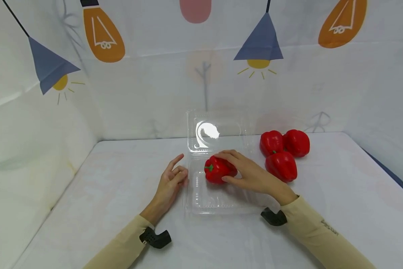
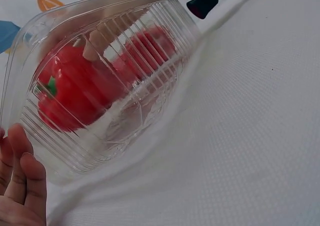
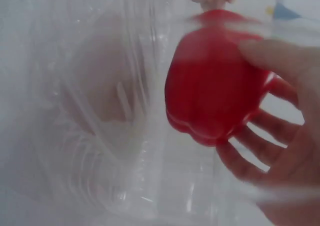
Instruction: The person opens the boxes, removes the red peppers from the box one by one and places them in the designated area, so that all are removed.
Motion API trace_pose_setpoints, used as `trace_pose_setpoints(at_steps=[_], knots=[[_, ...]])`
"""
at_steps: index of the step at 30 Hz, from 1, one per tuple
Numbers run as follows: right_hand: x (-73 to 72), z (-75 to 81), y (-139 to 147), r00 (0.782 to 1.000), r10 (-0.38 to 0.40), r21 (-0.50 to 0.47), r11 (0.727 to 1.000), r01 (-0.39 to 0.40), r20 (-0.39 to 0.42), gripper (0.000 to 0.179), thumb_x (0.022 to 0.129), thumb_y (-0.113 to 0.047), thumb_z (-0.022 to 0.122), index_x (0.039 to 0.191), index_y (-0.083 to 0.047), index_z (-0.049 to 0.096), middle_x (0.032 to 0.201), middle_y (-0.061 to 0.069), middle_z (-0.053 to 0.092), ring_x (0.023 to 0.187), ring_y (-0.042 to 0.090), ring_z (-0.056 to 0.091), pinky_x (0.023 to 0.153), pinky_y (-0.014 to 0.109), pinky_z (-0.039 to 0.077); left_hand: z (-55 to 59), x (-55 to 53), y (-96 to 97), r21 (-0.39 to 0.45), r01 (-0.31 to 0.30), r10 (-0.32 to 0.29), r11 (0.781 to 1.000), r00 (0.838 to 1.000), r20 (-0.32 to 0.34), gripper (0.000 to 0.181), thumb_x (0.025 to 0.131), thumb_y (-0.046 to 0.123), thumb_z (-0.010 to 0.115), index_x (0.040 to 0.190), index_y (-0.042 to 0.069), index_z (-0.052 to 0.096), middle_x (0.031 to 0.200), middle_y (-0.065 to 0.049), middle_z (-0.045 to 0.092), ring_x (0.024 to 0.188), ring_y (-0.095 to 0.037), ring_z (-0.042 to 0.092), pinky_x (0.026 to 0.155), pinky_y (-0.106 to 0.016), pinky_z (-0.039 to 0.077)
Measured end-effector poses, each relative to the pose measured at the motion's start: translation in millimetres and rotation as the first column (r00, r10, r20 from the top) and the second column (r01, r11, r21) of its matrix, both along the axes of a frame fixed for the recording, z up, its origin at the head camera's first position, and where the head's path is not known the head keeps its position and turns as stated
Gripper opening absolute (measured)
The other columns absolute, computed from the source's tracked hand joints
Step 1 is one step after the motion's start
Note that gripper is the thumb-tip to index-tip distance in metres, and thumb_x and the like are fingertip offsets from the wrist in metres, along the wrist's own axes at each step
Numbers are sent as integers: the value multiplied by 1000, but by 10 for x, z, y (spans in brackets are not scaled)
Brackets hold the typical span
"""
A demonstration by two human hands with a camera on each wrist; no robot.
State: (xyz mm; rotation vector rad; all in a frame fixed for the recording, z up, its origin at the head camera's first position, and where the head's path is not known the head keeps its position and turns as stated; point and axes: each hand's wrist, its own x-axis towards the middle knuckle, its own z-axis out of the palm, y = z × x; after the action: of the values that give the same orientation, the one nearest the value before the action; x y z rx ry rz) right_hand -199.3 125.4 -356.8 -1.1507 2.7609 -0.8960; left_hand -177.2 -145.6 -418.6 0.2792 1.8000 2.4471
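A red bell pepper (image 1: 212, 172) with a green stem lies on its side in the clear plastic container (image 1: 205, 203). My right hand (image 1: 243, 170) grips this pepper, thumb on the near side and fingers over the far side. In the right wrist view, the fingers wrap around the pepper (image 3: 210, 86). At the container's left edge, my left hand (image 1: 172, 179) holds its fingers loosely bent, with fingertips right at the wall. The left wrist view shows those fingers (image 2: 34, 178) beside the ribbed side of the container (image 2: 145, 81).
The container's clear lid (image 1: 192, 129) stands raised at the back. Right of the container, three more red peppers (image 1: 281, 166) sit grouped together. A white cloth covers the table (image 1: 127, 168), and a printed curtain (image 1: 147, 93) hangs behind and beside it.
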Motion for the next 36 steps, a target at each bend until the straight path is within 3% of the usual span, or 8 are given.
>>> trace_pose_setpoints(at_steps=[12, 20, 25, 31, 36], knots=[[109, 171, 194, 997, -68, -29, 997, 69, 28, 70, 81, -28, 73, 140, -35, 36, 136, -14, 42, 122, 5, 45, 91, 29, 52, 11, 47, -3, 22, 17, -17, 1000, 1000, -2, 64, 92, 2, 52, 148, 4, 21, 82, 6, 55, 62, -8, 53, 60, -19, 47], [128, 289, 447, 992, -104, -78, 992, 99, -68, 70, 80, -24, 75, 140, -28, 38, 136, -10, 46, 121, 8, 46, 87, 33, 54, 19, 64, -7, 30, 25, -25, 999, 1000, 9, 61, 93, 2, 51, 147, 2, 23, 84, 5, 54, 65, -7, 53, 61, -17, 47], [139, 372, 639, 984, -175, -128, 977, 169, -35, 68, 82, -25, 73, 139, -30, 37, 134, -10, 46, 118, 10, 47, 85, 39, 54, 21, 75, -4, 29, 29, -29, 999, 1000, 5, 60, 93, 1, 50, 147, 1, 24, 85, 5, 53, 66, -7, 53, 62, -17, 47], [112, 431, 848, 969, -238, -151, 962, 227, -62, 69, 82, -20, 73, 140, -24, 38, 132, -4, 48, 114, 15, 51, 84, 45, 54, 25, 87, 2, 30, 40, -40, 999, 999, -1, 59, 94, 1, 50, 147, -1, 24, 86, 5, 53, 68, -6, 53, 62, -16, 47], [114, 464, 936, 967, -254, -157, 956, 246, -34, 69, 83, -21, 72, 142, -27, 36, 131, -3, 47, 115, 17, 50, 85, 43, 54, 28, 104, 2, 24, 42, -42, 999, 999, 2, 57, 94, 3, 50, 146, 0, 27, 86, 5, 54, 68, -6, 53, 63, -16, 47]])
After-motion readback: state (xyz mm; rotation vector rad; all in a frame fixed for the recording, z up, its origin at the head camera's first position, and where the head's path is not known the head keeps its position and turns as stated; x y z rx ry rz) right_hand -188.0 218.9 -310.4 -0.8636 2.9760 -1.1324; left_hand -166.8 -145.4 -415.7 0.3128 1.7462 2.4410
